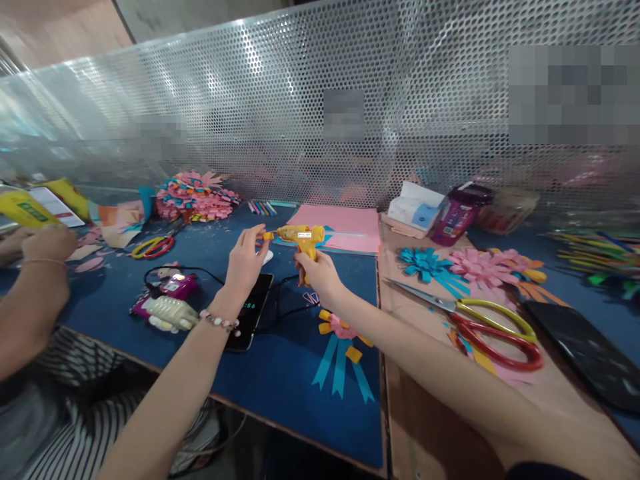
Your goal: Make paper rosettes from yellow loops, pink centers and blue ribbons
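My right hand [320, 272] is wrapped round the handle of a yellow hot glue gun [300, 233], its nozzle pointing left. Between the fingertips of my left hand [245, 257] is a small orange paper loop [269, 236], right at the nozzle tip. Whether the two touch I cannot tell. Below my right wrist lies a half-built paper flower [343, 327] with a pink centre, orange loops and blue ribbon tails. A loose orange loop [354, 354] rests over the tails. Under my left wrist a phone [257, 313] shows lit digits.
Large scissors [480, 320] with red and yellow handles lie at the right, near finished paper flowers [480, 267] and a dark phone [585, 347]. Pink paper sheets [345, 223] sit behind the glue gun. Another person's hand [47, 250] works at the left, near smaller scissors [155, 247].
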### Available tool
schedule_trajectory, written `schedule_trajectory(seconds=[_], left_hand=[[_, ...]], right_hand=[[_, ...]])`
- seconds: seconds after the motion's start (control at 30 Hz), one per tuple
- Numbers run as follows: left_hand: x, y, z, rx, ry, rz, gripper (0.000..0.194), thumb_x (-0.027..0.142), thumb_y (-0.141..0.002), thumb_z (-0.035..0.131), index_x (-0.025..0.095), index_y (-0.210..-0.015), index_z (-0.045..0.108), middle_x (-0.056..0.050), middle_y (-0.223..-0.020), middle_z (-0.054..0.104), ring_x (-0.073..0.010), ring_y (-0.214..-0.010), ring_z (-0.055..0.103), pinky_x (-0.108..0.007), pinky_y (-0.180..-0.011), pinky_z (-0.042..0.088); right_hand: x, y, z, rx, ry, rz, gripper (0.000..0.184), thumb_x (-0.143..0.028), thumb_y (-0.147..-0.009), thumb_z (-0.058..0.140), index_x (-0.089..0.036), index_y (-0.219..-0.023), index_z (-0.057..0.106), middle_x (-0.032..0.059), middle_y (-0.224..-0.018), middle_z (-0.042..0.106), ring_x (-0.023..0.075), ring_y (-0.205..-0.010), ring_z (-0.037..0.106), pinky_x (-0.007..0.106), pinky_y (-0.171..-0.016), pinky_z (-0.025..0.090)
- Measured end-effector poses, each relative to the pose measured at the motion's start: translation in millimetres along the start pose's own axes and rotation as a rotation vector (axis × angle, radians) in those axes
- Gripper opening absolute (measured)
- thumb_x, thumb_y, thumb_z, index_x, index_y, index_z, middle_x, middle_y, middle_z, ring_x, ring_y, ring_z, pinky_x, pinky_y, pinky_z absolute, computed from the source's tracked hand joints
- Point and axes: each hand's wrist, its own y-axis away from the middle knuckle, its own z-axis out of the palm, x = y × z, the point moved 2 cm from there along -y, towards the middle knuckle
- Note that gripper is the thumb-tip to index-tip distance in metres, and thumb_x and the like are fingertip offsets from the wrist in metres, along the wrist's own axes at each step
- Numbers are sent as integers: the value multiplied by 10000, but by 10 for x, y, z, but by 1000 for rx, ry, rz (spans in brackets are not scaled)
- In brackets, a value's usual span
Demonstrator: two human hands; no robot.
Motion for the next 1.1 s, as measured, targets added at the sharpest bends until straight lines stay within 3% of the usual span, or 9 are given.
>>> schedule_trajectory(seconds=[0.13, 0.63, 1.1], left_hand=[[-3, 2, 3, 4, 1, 4, 321, 284, -897, 509, 165, -1196, 513, -84, -1032, 602, -170, -906, 627, -305, -807, 533], [2, -2, -11, 10, -15, 34, 310, 298, -909, 508, 160, -1187, 514, -83, -1018, 588, -165, -878, 610, -302, -803, 533], [-11, -6, -9, 48, -30, 86, 275, 297, -905, 512, 172, -1149, 537, -76, -999, 590, -169, -857, 600, -294, -789, 520]], right_hand=[[13, -4, 7, 4, -12, 4, 135, -279, -754, 545, -200, -665, 479, -73, -432, 454, 87, -319, 418, 210, -326, 299], [95, -39, 7, 6, 2, -27, 161, -322, -728, 561, -196, -666, 484, -91, -454, 434, 95, -310, 444, 232, -352, 397], [89, 3, 15, 8, 60, -8, 157, -295, -729, 528, -203, -638, 440, -92, -376, 385, 98, -319, 435, 204, -340, 307]])
